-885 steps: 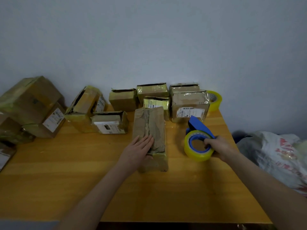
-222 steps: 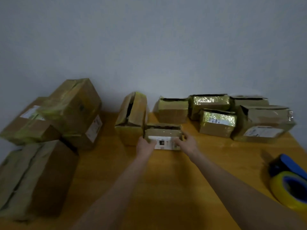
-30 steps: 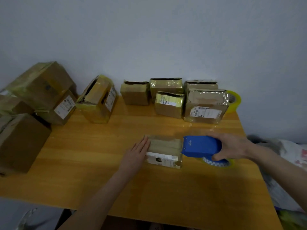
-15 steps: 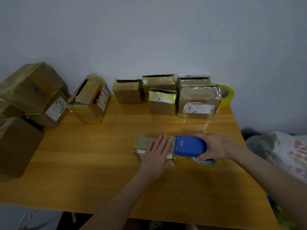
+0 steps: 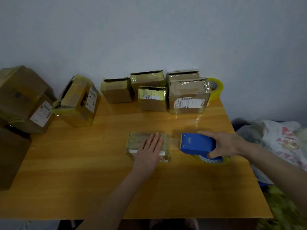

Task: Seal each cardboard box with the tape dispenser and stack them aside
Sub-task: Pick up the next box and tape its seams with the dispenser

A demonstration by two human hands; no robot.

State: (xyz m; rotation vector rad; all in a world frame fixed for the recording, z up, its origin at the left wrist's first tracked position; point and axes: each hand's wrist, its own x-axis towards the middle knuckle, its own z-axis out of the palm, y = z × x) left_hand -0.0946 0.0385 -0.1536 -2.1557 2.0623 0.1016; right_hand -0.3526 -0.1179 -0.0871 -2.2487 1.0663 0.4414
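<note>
A small flat cardboard box point(image 5: 137, 140) lies in the middle of the wooden table point(image 5: 83, 180). My left hand point(image 5: 150, 151) presses flat on its top with straight fingers. Just right of the box, my right hand point(image 5: 227, 144) grips the blue tape dispenser point(image 5: 195, 143) with its yellow-edged roll underneath. The dispenser's front sits a short gap off the box's right end. A faint strip of clear tape seems to span that gap.
Several small boxes point(image 5: 187, 97) stand along the wall at the back, with a spare yellow tape roll point(image 5: 216, 87) behind them. A torn taped box point(image 5: 78, 102) and larger stacked boxes point(image 5: 21, 97) fill the left side. A plastic bag point(image 5: 285, 143) lies off the right edge.
The dispenser has moved right, off the box's top to a gap beside it. My left hand stays flat on the box.
</note>
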